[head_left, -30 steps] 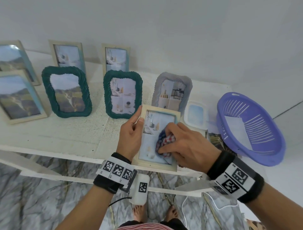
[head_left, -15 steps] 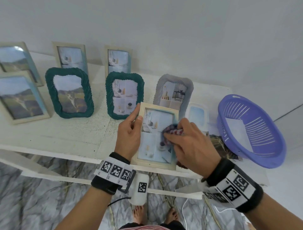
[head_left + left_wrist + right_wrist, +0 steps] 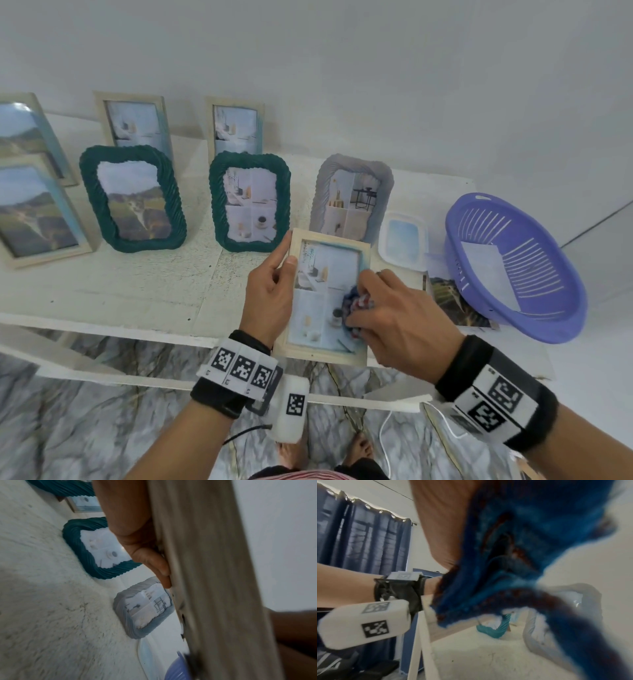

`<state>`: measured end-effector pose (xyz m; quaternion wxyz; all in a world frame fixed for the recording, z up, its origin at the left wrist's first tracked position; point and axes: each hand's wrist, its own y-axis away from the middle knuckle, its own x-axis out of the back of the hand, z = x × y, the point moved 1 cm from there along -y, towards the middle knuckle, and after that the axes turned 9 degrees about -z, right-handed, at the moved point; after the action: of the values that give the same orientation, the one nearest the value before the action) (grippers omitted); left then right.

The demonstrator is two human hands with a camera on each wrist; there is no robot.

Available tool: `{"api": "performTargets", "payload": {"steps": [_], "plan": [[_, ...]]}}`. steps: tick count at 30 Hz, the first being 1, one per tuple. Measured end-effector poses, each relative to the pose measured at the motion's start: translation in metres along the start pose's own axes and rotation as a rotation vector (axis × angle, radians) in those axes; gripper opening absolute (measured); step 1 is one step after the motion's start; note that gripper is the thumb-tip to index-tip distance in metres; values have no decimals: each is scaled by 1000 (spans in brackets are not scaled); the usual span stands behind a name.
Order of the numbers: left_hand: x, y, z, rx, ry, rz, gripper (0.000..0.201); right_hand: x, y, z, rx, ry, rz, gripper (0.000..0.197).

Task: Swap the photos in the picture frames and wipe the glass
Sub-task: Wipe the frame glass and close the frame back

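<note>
A pale wooden picture frame (image 3: pixel 363 251) with an interior photo is held tilted over the front edge of the white table (image 3: pixel 144 291). My left hand (image 3: pixel 270 291) grips its left side, thumb on the front rim; in the left wrist view the fingers (image 3: pixel 154 563) curl behind the frame's edge (image 3: pixel 205 574). My right hand (image 3: pixel 394 318) holds a bunched blue and red cloth (image 3: pixel 356 306) pressed on the lower right of the glass. The cloth (image 3: pixel 513 547) fills the right wrist view, blurred.
Several framed photos stand on the table: two teal frames (image 3: pixel 132 198) (image 3: pixel 250 202), a grey frame (image 3: pixel 352 197) and pale wooden ones behind and at the left. A purple basket (image 3: pixel 513 274), a white lid (image 3: pixel 404 240) and a loose landscape photo (image 3: pixel 452 301) lie at the right.
The right hand has rubbed the cloth across the glass, up toward the middle and back down to the lower right. The left hand has kept its hold on the frame.
</note>
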<state>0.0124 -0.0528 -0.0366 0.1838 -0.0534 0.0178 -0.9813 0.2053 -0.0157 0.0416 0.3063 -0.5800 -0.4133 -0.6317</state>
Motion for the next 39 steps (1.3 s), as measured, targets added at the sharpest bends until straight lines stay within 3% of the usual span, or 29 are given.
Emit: {"api": "performTargets", "payload": {"steps": [3,5,7,11,13,16,17,20,23,25,27,30,33,36,39], "plan": [[-7,1,-7,28,8,-27,41,4,-12,9,-190,49,71,5],[-11,3,-7,22,7,-38,41,5,-20,10,-285,5,147,14],[-10,4,-4,13,0,-45,41,1,-21,4,-202,-72,155,24],[-5,5,1,5,-28,13,42,-8,-4,-4,117,-249,-66,37],[-4,5,2,8,-29,16,41,-6,-3,8,61,-221,-40,35],[-8,4,0,19,13,-27,41,2,-17,22,-172,-111,127,16],[-10,3,-2,23,22,-34,41,4,-21,21,-206,-99,163,20],[-11,0,-8,29,31,-33,40,-1,-26,4,-75,-174,143,29],[-8,-2,-6,23,1,2,40,-9,-11,-7,128,-299,-58,39],[-8,-1,-4,17,-15,26,41,-8,-5,0,153,-314,-121,43],[-9,0,-5,31,0,28,41,-5,-3,14,131,-319,-96,42],[-7,-2,-10,69,56,13,40,-3,-5,39,-1,-420,95,37],[-3,-2,-13,100,88,21,40,-5,-12,67,-275,-445,320,37],[-1,-2,-11,118,103,27,41,-9,-29,92,-601,-363,289,37],[-1,-2,-8,130,116,16,42,-12,-49,109,-710,-279,294,33]]}}
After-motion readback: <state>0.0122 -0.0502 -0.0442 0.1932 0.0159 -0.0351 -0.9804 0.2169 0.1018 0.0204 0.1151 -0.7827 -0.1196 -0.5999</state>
